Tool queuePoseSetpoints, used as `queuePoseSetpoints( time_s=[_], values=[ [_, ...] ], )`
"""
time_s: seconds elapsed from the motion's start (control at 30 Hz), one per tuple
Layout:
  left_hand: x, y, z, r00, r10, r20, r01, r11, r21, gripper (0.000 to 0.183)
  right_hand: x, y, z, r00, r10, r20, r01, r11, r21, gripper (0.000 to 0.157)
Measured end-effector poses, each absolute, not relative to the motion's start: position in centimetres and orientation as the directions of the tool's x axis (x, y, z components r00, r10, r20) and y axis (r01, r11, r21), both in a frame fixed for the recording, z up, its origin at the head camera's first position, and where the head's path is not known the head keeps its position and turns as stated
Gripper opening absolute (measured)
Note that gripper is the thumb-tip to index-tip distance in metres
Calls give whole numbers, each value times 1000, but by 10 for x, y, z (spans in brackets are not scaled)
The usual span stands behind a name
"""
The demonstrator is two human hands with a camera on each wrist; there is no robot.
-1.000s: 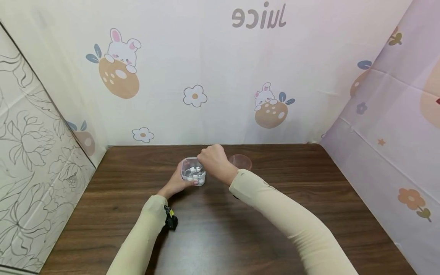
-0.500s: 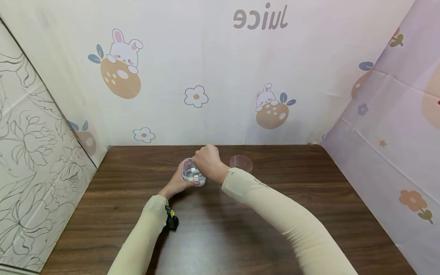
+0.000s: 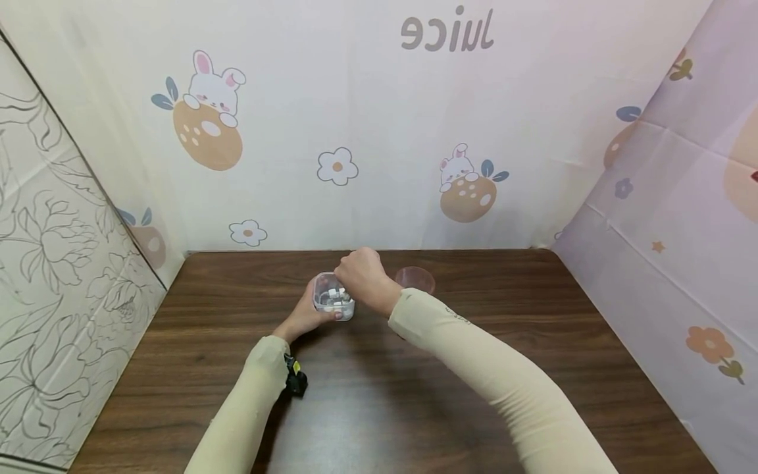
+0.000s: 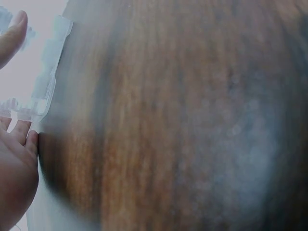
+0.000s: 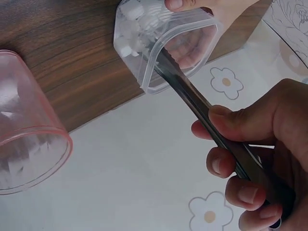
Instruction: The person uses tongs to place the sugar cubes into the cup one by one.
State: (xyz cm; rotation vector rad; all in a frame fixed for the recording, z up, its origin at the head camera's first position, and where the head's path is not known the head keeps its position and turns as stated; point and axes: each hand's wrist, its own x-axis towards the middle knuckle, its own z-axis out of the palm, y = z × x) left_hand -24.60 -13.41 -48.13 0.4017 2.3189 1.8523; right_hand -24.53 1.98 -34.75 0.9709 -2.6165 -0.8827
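Observation:
My left hand (image 3: 304, 313) holds a clear plastic container (image 3: 322, 284) from its left side, with the thumb on the near wall. White cubes (image 5: 131, 10) lie in the bottom of it. Dark metal tongs (image 5: 190, 98) reach in through the container's mouth, their tips down among the cubes. Thumb and curled fingers of my right hand (image 5: 255, 144) grip the tongs near their back end. In the head view this hand (image 3: 366, 280) hides most of the tongs. Whether a cube sits between the tips I cannot tell.
A see-through pink cup (image 5: 33, 103) stands on the dark wooden table (image 3: 474, 342), just right of my right hand. Behind the table's far edge hangs a patterned cloth backdrop (image 3: 391, 197). A black wrist camera (image 3: 296, 378) is strapped to my left wrist.
My right hand has shifted slightly left and then a little back right over the container, still gripping the tongs. The left hand and the container have stayed in place.

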Motion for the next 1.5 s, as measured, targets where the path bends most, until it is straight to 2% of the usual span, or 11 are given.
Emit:
queuePoseSetpoints(
  time_s=[0.3,0.5,0.67,0.87,1.0,1.27,1.5],
  values=[
    [-243,-133,-478,-958,278,66,134,232,963,97,-248,37,-347,-714,-691,108,-540,643,544,23],
    [-251,-135,-494,-961,270,54,121,239,963,100,-249,44,-349,-699,-703,133,-570,660,489,27],
    [-242,-135,-479,-957,288,35,106,234,966,99,-247,50,-350,-685,-707,176,-575,673,465,29],
    [-242,-133,-479,-959,277,52,121,238,964,98,-245,60,-348,-662,-712,234,-576,683,449,31],
    [-241,-132,-479,-961,273,52,119,238,964,96,-244,67,-347,-678,-698,231,-580,701,415,26],
    [-241,-131,-480,-963,269,16,86,251,964,96,-241,82,-348,-712,-669,215,-580,732,359,48],
    [-241,-130,-478,-961,275,29,103,259,960,96,-241,100,-348,-707,-649,279,-578,759,300,36]
  ],
)
